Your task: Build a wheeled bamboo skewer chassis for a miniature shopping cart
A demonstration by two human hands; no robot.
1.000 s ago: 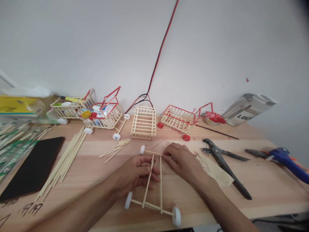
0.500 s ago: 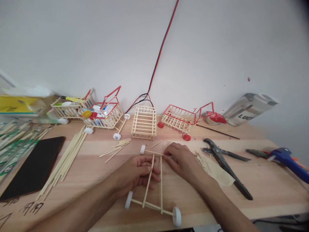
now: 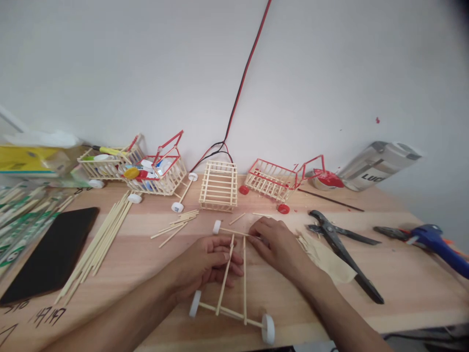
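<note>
A wheeled frame of thin wooden sticks (image 3: 245, 283) lies in front of me, with white cap wheels (image 3: 268, 328) on its near axle. Two long sticks run from that axle to a far axle (image 3: 233, 231), whose left end carries another white cap (image 3: 216, 227). My left hand (image 3: 216, 259) is closed on the left long stick near its far end, thumb on top and fingers beneath. With pinched fingertips my right hand (image 3: 273, 242) grips the right part of the far axle; that end is hidden behind the fingers.
Stick carts (image 3: 156, 178) line the wall, one with red rails (image 3: 273, 181), beside a slatted basket (image 3: 219, 186). Loose sticks (image 3: 98, 239) and a black phone (image 3: 51, 254) lie left. Cutting pliers (image 3: 340, 249), a blue glue gun (image 3: 437, 244) and red paint (image 3: 328, 180) sit right.
</note>
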